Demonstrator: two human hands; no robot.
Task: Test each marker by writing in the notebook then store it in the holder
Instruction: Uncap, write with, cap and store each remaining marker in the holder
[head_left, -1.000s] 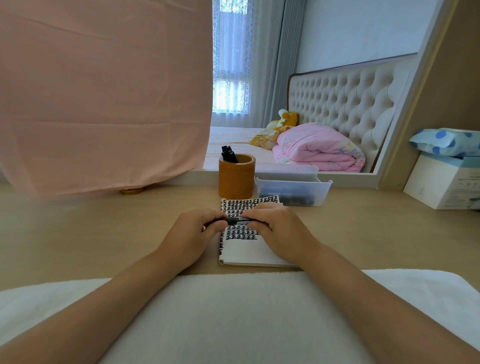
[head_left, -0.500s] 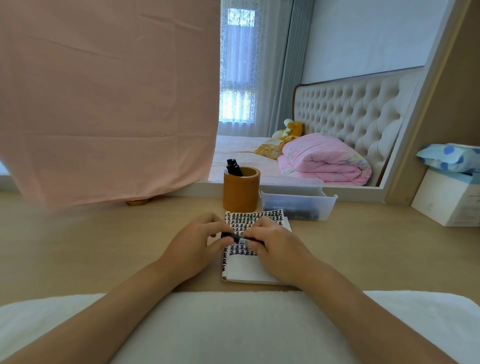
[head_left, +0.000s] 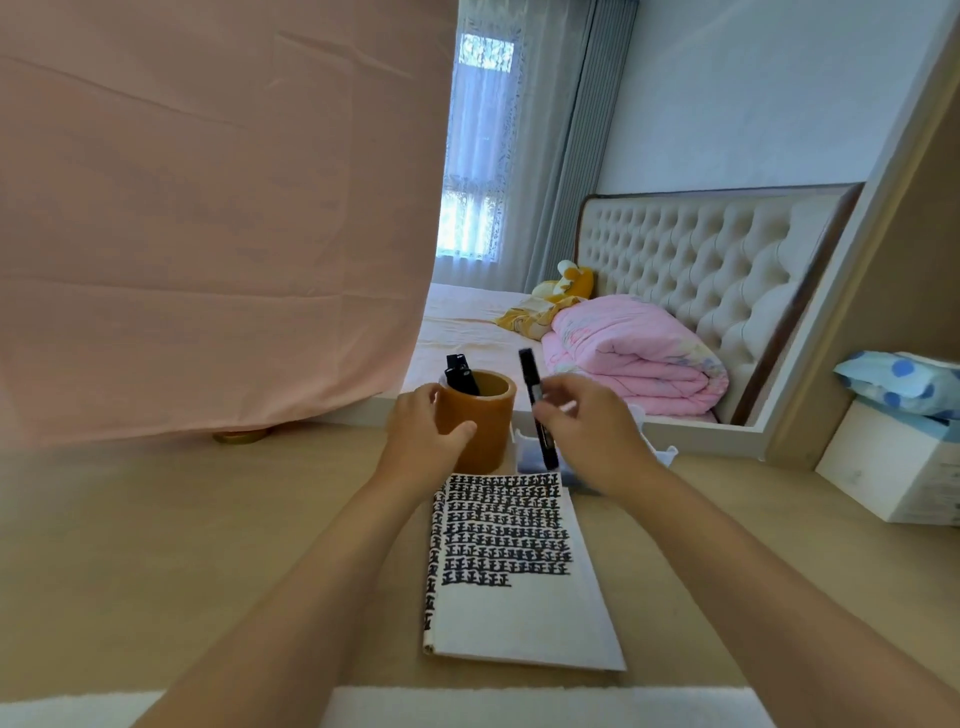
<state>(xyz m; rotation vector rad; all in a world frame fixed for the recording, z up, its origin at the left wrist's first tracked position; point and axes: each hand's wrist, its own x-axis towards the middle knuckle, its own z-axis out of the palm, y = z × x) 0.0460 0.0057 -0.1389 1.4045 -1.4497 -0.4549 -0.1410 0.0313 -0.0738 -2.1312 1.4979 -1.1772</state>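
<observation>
Now my left hand (head_left: 421, 444) grips the brown cylindrical holder (head_left: 488, 415) by the tabletop's far edge; my right hand (head_left: 592, 428) pinches the slim black marker (head_left: 530, 374) (nearly upright). I'd lower it straight in.

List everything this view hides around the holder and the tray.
- Tray contents: head view, the right hand covers most of it.
- Stored markers: head view, only the tops show; the holder wall hides the rest.
- Held marker: head view, too small and blurred to tell whether it is capped.
- Box: cut off by the right edge.
- Gold object: mostly under the pink cloth.
</observation>
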